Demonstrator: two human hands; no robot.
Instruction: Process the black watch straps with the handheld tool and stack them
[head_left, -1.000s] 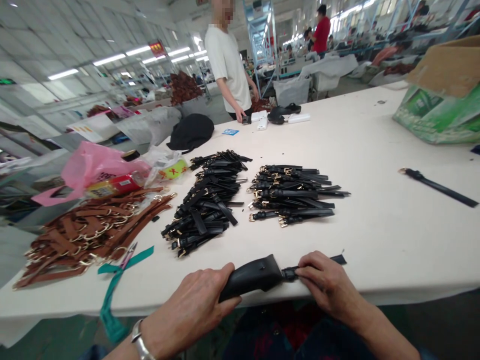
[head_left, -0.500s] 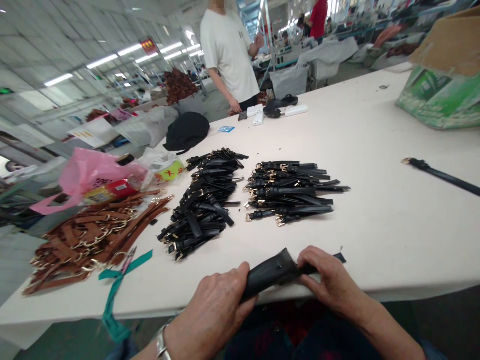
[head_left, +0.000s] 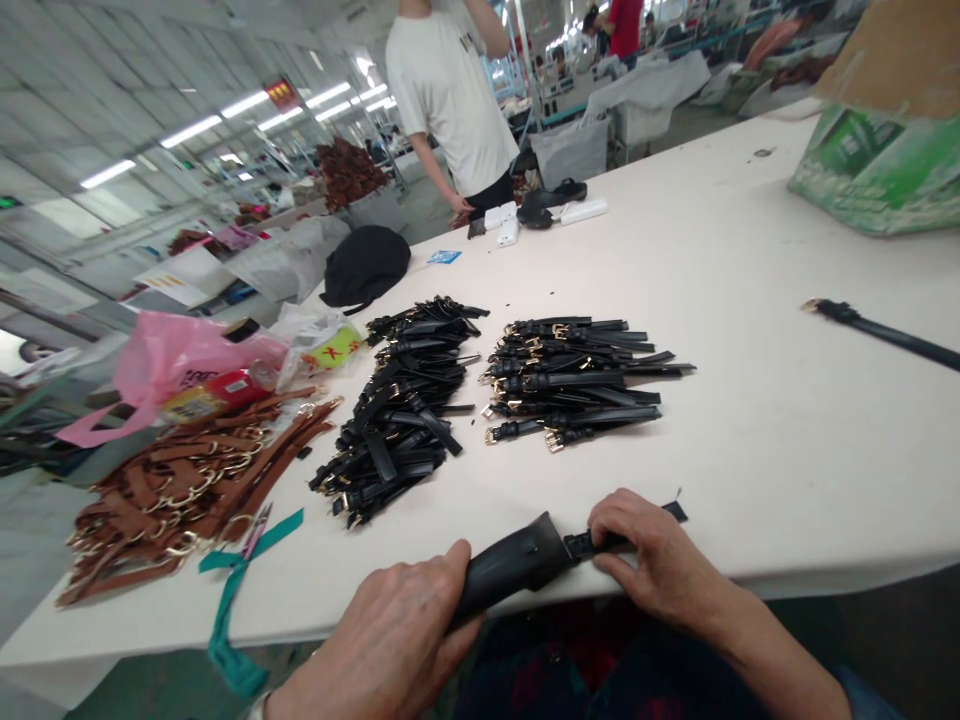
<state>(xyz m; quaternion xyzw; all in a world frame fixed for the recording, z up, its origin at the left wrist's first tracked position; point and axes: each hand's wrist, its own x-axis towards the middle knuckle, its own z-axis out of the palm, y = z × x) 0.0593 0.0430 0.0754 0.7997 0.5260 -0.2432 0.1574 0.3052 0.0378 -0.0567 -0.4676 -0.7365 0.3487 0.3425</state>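
Observation:
My left hand (head_left: 405, 620) is wrapped round a black tool (head_left: 517, 565) with a wide, flared end, low at the table's front edge. Just right of that end, my right hand (head_left: 645, 545) pinches a short black strap (head_left: 675, 511), whose tip sticks out beyond the fingers. The strap's near part lies close to the tool's end; whether they touch is hard to tell. Beyond my hands lie two piles of black buckled straps, one at left (head_left: 409, 400) and one at right (head_left: 577, 380). A single black strap (head_left: 900, 338) lies far right.
Brown straps with metal rings (head_left: 180, 480), scissors (head_left: 257, 530) with teal ribbon (head_left: 232, 600) and a pink bag (head_left: 180, 365) are at left. A black cap (head_left: 367, 265) and white devices (head_left: 508, 225) lie farther back. A person (head_left: 450, 100) stands across the table; a green bag (head_left: 877, 170) is back right.
My left hand and the black tool have shifted left and slightly down, away from my right hand. More of the strap shows between them. The person across the table has raised an arm.

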